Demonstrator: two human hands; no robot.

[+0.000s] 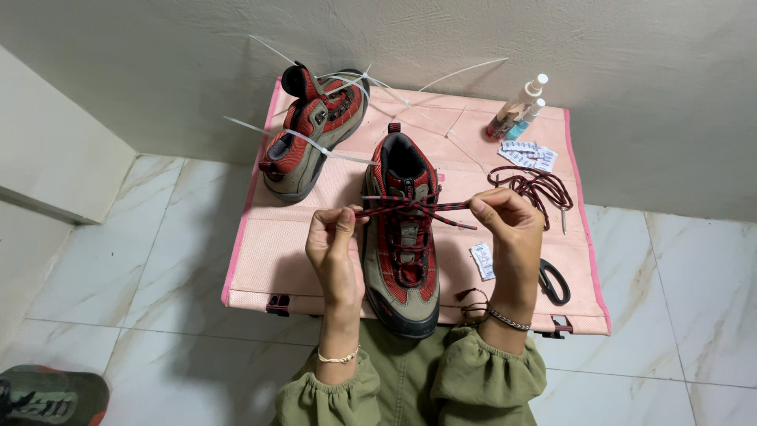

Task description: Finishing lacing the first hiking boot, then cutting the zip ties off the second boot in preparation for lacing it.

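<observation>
A red and grey hiking shoe (pixel 400 260) stands on a pink folding table (pixel 260 260), toe towards me. Its dark red lace (pixel 410 207) is stretched sideways across the top eyelets. My left hand (pixel 335 252) pinches the lace's left end beside the shoe. My right hand (pixel 509 233) pinches the right end, level with the tongue. A second matching shoe (pixel 311 138) lies tilted at the table's back left, with long white cable ties (pixel 300 140) sticking out of it.
A loose coil of dark red lace (pixel 536 188) lies at the right. Behind it are two small spray bottles (pixel 516 110) and blister packs (pixel 530 155). Black scissors (pixel 554 282) and a small white sachet (pixel 482 261) lie near my right wrist. Marble floor surrounds the table.
</observation>
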